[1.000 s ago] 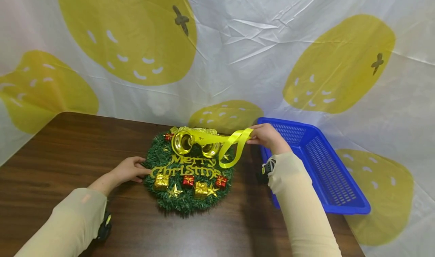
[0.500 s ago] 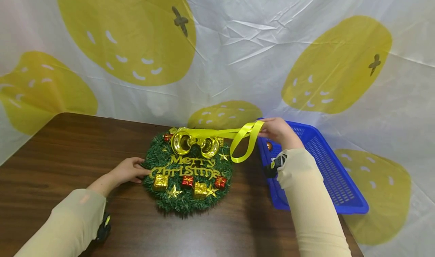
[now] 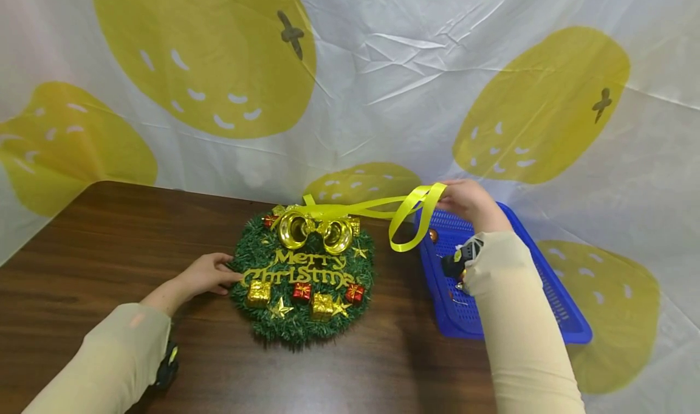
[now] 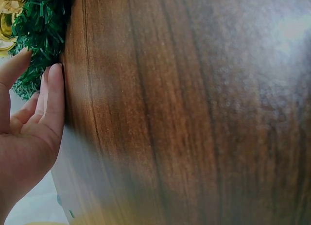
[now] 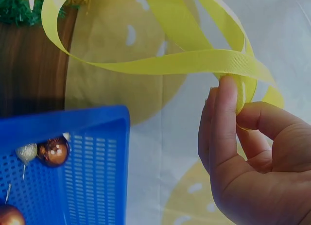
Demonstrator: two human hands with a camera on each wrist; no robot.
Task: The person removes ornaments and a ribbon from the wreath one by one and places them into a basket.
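A green Christmas wreath (image 3: 306, 332) lies on the brown table, with gold "Merry Christmas" lettering, gold bells (image 3: 337, 236), small gift boxes and stars. My left hand (image 3: 203, 274) rests at the wreath's left edge. In the left wrist view its fingers (image 4: 54, 96) are fairly straight and the thumb touches the greenery. Up over the basket's far left corner, my right hand (image 3: 469, 200) pinches a yellow ribbon (image 3: 377, 209) between thumb and fingers, as the right wrist view shows. The ribbon stretches from the wreath's top near the bells, and a loop of it hangs below the hand.
A blue plastic basket (image 3: 569, 304) stands to the right under my right forearm. Inside are brown baubles (image 5: 53, 151) and a pale glittery bauble (image 5: 26, 152). Behind the table (image 3: 120, 231) hangs a white cloth with yellow fruit prints.
My right hand has moved right and slightly up, drawing the ribbon out longer and straighter. More of the basket's contents show now. The left hand and the wreath stay in place.
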